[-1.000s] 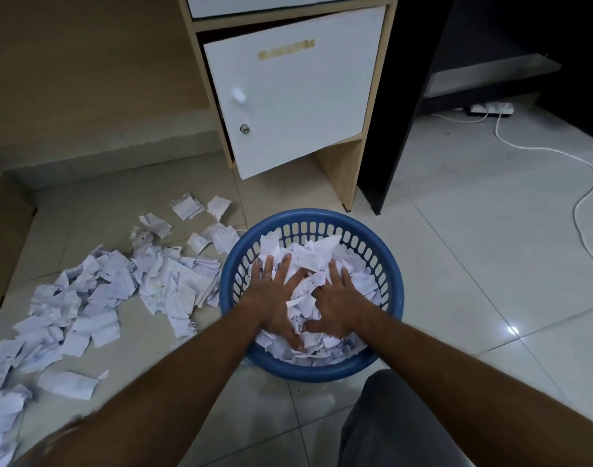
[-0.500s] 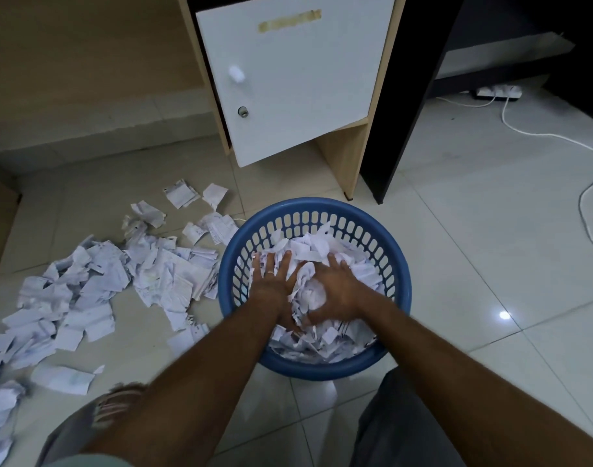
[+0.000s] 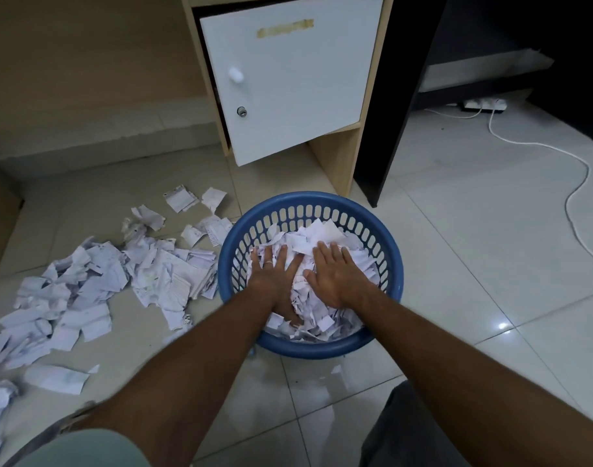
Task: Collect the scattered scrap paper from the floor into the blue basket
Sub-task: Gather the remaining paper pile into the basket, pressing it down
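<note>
The round blue basket (image 3: 387, 244) stands on the tiled floor in front of me, heaped with white scrap paper (image 3: 322, 237). Both hands lie flat on that heap, palms down. My left hand (image 3: 274, 276), a ring on one finger, presses the left side with fingers spread. My right hand (image 3: 333, 274) presses the right side with straight fingers. Neither grips a piece. A wide scatter of torn paper (image 3: 96, 288) covers the floor left of the basket, reaching the frame's left edge.
A wooden cabinet with a white door (image 3: 288, 79) hanging ajar stands just behind the basket. A black desk panel (image 3: 392, 136) is to its right. A white cable (image 3: 571, 203) and power strip (image 3: 483, 104) lie on the floor at the right.
Both hands have flattened out on the paper in the basket; half a second ago the right hand's fingers were curled into the heap. The hands now lie slightly further apart.
</note>
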A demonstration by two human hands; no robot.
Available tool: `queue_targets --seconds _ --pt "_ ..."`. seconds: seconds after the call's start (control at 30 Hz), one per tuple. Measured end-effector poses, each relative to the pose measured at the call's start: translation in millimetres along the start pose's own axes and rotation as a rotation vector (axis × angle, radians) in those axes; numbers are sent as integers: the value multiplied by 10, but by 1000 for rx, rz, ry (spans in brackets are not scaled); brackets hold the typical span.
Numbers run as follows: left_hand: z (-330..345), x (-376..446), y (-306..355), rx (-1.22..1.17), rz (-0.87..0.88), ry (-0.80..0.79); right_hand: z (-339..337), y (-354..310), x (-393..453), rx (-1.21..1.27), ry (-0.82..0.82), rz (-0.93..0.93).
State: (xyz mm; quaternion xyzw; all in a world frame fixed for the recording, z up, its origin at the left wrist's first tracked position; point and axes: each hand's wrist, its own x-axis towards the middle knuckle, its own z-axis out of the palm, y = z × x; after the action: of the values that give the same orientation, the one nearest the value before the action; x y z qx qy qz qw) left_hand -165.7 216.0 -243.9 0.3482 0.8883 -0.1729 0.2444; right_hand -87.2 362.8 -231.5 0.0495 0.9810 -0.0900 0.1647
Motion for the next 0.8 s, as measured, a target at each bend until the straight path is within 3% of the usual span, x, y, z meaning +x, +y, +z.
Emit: queue_targets --seconds 0.23,0.43,0.8 --pt "58 -3 20 -97 54 128 59 4 -21 -69 -4 46" --pt "50 110 9 -63 54 57 100 77 98 8 -61 46" --pt "-53 243 54 -35 5 23 219 158 254 -3 -17 45"
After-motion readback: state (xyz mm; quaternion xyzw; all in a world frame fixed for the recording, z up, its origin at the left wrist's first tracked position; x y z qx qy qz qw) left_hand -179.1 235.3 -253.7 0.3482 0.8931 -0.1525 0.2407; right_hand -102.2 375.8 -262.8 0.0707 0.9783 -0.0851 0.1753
